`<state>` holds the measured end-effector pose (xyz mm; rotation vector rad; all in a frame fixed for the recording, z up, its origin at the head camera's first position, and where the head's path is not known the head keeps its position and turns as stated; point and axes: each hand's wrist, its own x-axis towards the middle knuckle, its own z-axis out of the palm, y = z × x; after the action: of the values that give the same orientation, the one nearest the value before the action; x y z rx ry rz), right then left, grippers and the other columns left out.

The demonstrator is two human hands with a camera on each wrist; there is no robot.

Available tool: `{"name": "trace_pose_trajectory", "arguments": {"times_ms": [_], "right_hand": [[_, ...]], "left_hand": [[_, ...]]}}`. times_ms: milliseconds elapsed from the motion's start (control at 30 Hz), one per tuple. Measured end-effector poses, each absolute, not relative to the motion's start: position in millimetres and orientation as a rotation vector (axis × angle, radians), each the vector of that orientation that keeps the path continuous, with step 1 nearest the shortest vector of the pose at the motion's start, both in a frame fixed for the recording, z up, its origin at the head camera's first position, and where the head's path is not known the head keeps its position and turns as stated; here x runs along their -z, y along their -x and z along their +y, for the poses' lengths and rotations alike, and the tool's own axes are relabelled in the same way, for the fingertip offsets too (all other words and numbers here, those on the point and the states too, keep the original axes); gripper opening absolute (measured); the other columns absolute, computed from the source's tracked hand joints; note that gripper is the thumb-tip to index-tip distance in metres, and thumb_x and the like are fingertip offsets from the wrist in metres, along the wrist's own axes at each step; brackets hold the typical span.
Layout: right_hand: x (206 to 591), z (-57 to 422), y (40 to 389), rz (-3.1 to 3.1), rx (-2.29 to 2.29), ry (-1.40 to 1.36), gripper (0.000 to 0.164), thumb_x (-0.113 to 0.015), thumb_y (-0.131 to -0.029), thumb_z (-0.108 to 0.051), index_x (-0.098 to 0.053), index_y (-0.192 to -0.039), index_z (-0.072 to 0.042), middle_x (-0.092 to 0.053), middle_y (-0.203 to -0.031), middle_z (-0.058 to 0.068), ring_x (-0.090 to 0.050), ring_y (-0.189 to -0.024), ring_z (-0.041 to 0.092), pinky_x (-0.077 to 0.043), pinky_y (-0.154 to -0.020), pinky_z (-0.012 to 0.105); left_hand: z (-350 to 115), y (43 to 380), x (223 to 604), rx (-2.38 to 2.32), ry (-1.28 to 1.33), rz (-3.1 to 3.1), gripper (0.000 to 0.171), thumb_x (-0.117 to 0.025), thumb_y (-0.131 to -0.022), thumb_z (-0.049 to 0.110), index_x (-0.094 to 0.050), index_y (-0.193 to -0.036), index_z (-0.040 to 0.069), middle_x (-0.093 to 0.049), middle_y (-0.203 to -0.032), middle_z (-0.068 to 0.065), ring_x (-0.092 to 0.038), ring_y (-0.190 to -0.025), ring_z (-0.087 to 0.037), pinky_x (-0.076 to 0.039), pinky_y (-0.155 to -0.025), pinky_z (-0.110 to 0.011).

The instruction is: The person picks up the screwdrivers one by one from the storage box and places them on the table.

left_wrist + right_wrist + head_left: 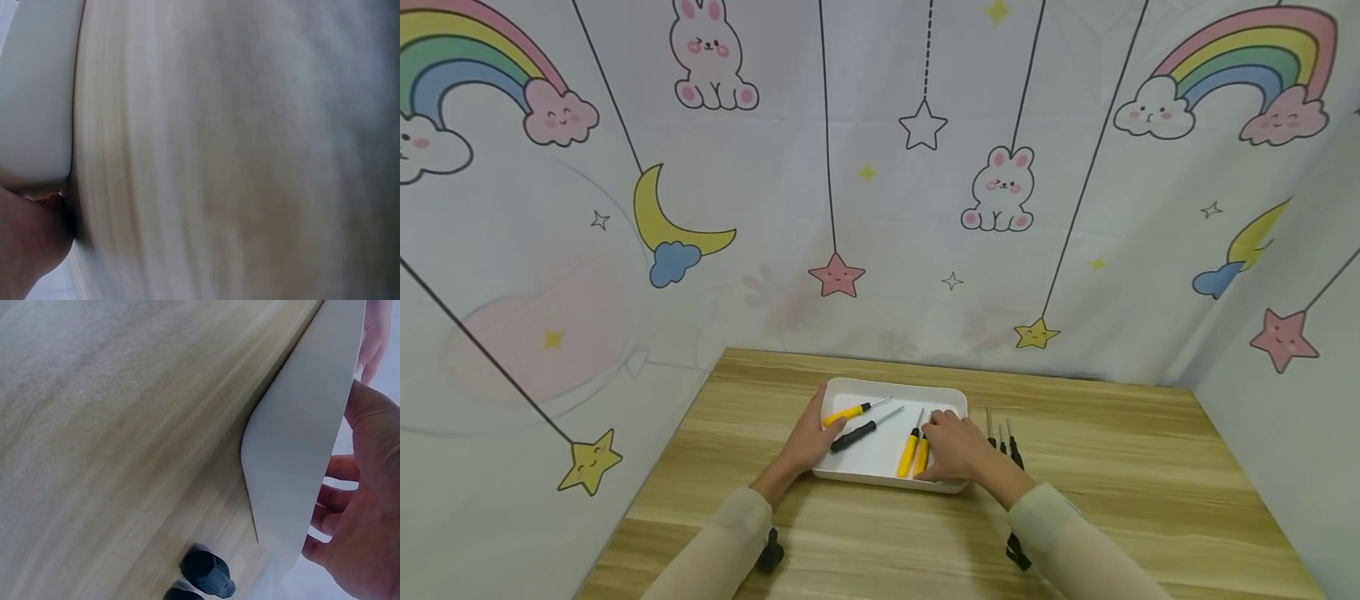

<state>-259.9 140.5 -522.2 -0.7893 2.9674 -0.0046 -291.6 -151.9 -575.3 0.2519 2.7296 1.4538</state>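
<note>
In the head view, my left hand [809,433] grips the left side of the white tray [868,473], its thumb over the rim. My right hand [953,447] reaches into the tray's right end, its curled fingers and thumb at a yellow-handled screwdriver [921,457] that they partly cover. Another yellow-handled screwdriver [908,452] lies just left of it. In the tray's left half lie a yellow-and-black screwdriver [847,414] and a black-handled screwdriver [856,437]. The right wrist view shows my right hand's fingers [337,499] behind the tray wall.
Several black-handled screwdrivers [1016,454] lie on the wooden table [1120,483] just right of the tray, partly behind my right wrist. A white patterned curtain [895,217] hangs behind the table's far edge and along its sides.
</note>
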Motion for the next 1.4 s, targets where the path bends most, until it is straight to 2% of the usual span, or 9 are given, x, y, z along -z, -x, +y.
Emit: {"name": "trace_pose_trajectory", "arguments": {"times_ms": [567, 833, 1167, 1400], "right_hand": [[527, 152, 265, 3.009, 0.027, 0.870, 0.078, -0.089, -0.077, -0.063, -0.070, -0.128, -0.006, -0.063, -0.121, 0.008, -0.059, -0.107, 0.026, -0.055, -0.082, 0.044], [533, 156, 270, 3.021, 0.065, 0.917, 0.082, -0.087, -0.077, -0.067, -0.070, -0.130, -0.006, -0.064, -0.123, 0.009, -0.060, -0.109, 0.027, -0.055, -0.084, 0.046], [539, 164, 276, 3.006, 0.204, 0.967, 0.084, -0.087, -0.078, -0.064, -0.068, -0.132, -0.003, -0.064, -0.128, 0.012, -0.059, -0.114, 0.030, -0.056, -0.090, 0.048], [532, 171, 275, 2.944, 0.440, 0.960, 0.089, -0.087, -0.078, -0.061, -0.064, -0.139, 0.001, -0.063, -0.133, 0.016, -0.058, -0.121, 0.034, -0.053, -0.102, 0.051]], "left_hand": [[-146, 296, 575, -1.468, -0.256, 2.752, 0.081, -0.061, -0.107, 0.021, -0.012, -0.169, 0.001, -0.019, -0.173, -0.025, -0.021, -0.159, -0.044, -0.018, -0.128, -0.060], [-146, 296, 576, -1.481, -0.227, 2.745, 0.082, -0.062, -0.107, 0.022, -0.012, -0.169, 0.002, -0.019, -0.173, -0.025, -0.021, -0.159, -0.044, -0.018, -0.128, -0.060], [-144, 297, 577, -1.478, -0.229, 2.741, 0.082, -0.061, -0.107, 0.022, -0.012, -0.169, 0.002, -0.018, -0.173, -0.025, -0.021, -0.159, -0.044, -0.017, -0.128, -0.060], [-143, 297, 577, -1.482, -0.236, 2.742, 0.081, -0.061, -0.107, 0.021, -0.012, -0.169, 0.001, -0.019, -0.173, -0.025, -0.021, -0.159, -0.044, -0.017, -0.128, -0.060]]}}
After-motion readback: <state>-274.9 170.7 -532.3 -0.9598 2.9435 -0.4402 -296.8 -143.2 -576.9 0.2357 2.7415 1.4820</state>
